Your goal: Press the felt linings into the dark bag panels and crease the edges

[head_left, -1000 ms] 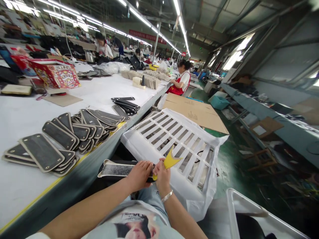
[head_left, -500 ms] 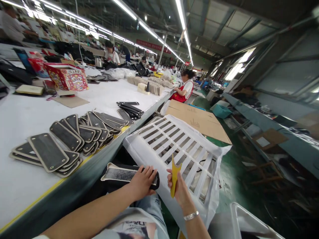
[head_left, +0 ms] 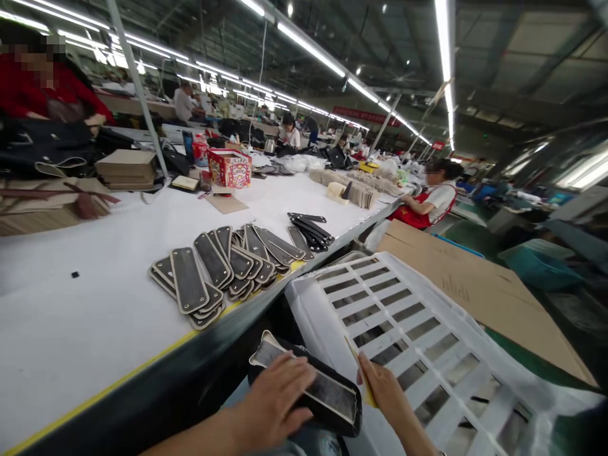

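A black, box-shaped piece with a grey panel edged in pale trim lies across my lap below the table. My left hand rests on its upper face, fingers stretched out rather than wrapped round it. Just right of the piece, my right hand grips a flat yellow tool, seen nearly edge-on and partly hidden by the fingers. On the table, several dark panels with pale edges and metal eyelets lie in an overlapping heap.
A white slatted crate stands at my right, beside a cardboard sheet. Narrow black strips and a red patterned box are on the white table. A co-worker in a red apron sits farther along.
The view has swung left. My left hand has gone from clasping the piece's right end to lying flat nearer its middle. The yellow tool has come closer to the piece and turned edge-on.
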{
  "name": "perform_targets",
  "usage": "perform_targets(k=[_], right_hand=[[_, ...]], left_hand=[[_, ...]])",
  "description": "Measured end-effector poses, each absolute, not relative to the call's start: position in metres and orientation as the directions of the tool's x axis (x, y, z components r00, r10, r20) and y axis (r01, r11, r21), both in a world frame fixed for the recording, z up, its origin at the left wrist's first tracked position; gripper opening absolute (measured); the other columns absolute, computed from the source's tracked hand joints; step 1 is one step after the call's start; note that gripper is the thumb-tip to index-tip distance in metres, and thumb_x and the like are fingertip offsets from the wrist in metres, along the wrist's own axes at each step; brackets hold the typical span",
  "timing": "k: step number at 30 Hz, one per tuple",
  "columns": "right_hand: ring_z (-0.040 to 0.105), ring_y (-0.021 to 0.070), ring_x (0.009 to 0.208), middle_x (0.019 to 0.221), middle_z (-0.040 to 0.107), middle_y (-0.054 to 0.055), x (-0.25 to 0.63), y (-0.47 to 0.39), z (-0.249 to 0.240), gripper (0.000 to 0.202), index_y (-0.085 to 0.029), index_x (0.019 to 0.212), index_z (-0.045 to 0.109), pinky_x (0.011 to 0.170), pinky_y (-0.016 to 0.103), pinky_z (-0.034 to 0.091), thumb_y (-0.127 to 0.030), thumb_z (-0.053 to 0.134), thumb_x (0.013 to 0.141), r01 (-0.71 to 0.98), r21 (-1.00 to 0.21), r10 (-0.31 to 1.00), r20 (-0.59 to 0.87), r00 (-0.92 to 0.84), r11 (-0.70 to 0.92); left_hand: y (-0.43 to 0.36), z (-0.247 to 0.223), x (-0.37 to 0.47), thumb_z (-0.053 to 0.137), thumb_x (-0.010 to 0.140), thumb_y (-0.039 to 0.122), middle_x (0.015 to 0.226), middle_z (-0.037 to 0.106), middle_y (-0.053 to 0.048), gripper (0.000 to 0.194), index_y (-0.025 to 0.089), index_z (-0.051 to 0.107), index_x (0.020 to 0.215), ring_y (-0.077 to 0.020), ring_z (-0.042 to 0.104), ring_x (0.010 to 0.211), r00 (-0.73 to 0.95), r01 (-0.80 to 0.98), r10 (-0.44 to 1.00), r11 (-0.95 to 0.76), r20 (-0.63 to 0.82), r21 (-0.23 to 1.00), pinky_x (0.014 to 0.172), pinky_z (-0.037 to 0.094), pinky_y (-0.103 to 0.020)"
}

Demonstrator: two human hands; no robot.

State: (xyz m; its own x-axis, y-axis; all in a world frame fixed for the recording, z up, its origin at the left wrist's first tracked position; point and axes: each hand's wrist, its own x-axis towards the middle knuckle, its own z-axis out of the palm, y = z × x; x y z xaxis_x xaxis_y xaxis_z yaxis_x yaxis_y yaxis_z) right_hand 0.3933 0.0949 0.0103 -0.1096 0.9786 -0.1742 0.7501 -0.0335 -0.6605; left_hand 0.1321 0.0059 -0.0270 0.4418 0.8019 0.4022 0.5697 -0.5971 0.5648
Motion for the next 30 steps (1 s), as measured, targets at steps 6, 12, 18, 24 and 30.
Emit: perform_targets(k=[6, 12, 18, 24, 30], right_hand=[[0.064, 0.0250, 0.070, 0.072, 0.067, 0.010, 0.334, 0.117, 0.018, 0.048, -0.020, 0.074, 0.060, 0.062, 0.034, 0.038, -0.044, 0.027, 0.098, 0.951, -0.165, 0.932, -0.211, -0.295, 0.263], [0.065, 0.0317, 0.073, 0.076, 0.069, 0.015, 0.269, 0.134, 0.012, 0.046, -0.015, 0.081, 0.067, 0.066, 0.041, 0.040, -0.034, 0.030, 0.099, 0.830, 0.065, 0.825, -0.182, -0.536, 0.553], [0.065, 0.0266, 0.070, 0.075, 0.069, 0.015, 0.225, 0.147, -0.003, 0.043, -0.013, 0.082, 0.070, 0.065, 0.038, 0.038, -0.034, 0.036, 0.098, 0.749, -0.007, 0.738, -0.170, -0.654, 0.662], [0.065, 0.0243, 0.067, 0.073, 0.070, 0.013, 0.195, 0.157, -0.010, 0.041, -0.014, 0.081, 0.071, 0.064, 0.035, 0.038, -0.035, 0.040, 0.098, 0.685, -0.032, 0.674, -0.149, -0.723, 0.728], [0.064, 0.0225, 0.062, 0.068, 0.069, 0.013, 0.182, 0.163, -0.017, 0.054, -0.013, 0.072, 0.070, 0.062, 0.035, 0.037, -0.036, 0.030, 0.101, 0.577, -0.078, 0.570, -0.092, -0.816, 0.813]], left_hand=[[0.041, -0.067, 0.061, 0.028, 0.093, 0.057, 0.127, 0.060, -0.013, 0.062, 0.013, 0.047, 0.132, -0.0238, 0.053, 0.122, -0.272, -0.053, 0.960, 0.058, -0.070, 0.997, 0.106, 0.039, -0.042], [0.050, -0.076, 0.083, 0.023, 0.089, 0.068, 0.112, 0.068, -0.009, 0.072, 0.015, 0.064, 0.115, -0.0274, 0.059, 0.109, -0.094, -0.301, 0.954, 0.245, -0.284, 0.922, 0.099, 0.044, -0.043], [0.040, -0.085, 0.082, 0.023, 0.086, 0.072, 0.113, 0.068, -0.008, 0.075, 0.017, 0.064, 0.115, -0.0286, 0.056, 0.114, -0.111, -0.344, 0.933, 0.287, -0.342, 0.894, 0.102, 0.042, -0.045], [0.040, -0.098, 0.082, 0.017, 0.087, 0.072, 0.120, 0.064, -0.008, 0.077, 0.019, 0.063, 0.117, -0.0279, 0.056, 0.113, -0.049, -0.428, 0.942, 0.281, -0.332, 0.859, 0.105, 0.037, -0.046], [0.040, -0.093, 0.083, 0.014, 0.082, 0.078, 0.110, 0.069, -0.010, 0.087, 0.014, 0.064, 0.114, -0.0282, 0.057, 0.114, -0.030, -0.570, 0.902, 0.339, -0.431, 0.748, 0.107, 0.035, -0.043]])
